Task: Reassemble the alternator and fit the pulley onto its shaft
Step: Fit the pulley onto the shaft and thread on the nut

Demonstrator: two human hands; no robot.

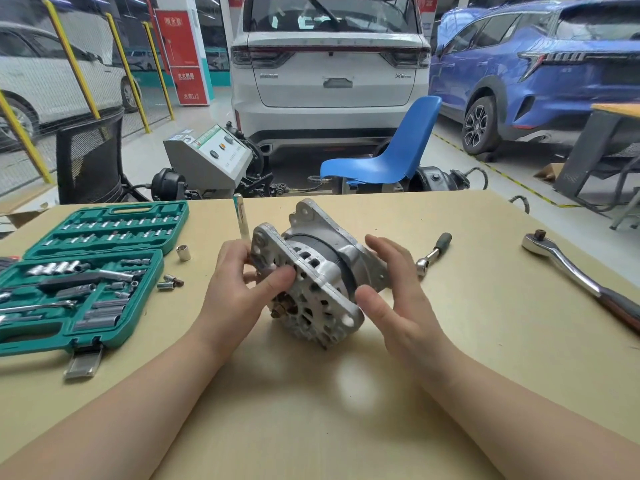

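While our left hand (242, 282) pinches the ribbed silver cast-aluminium alternator (318, 271) and our right hand (398, 285) hovers open beside it, it could roll off the beige desk (485, 341).

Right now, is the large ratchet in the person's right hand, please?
No, the large ratchet lies on the table, apart from the right hand.
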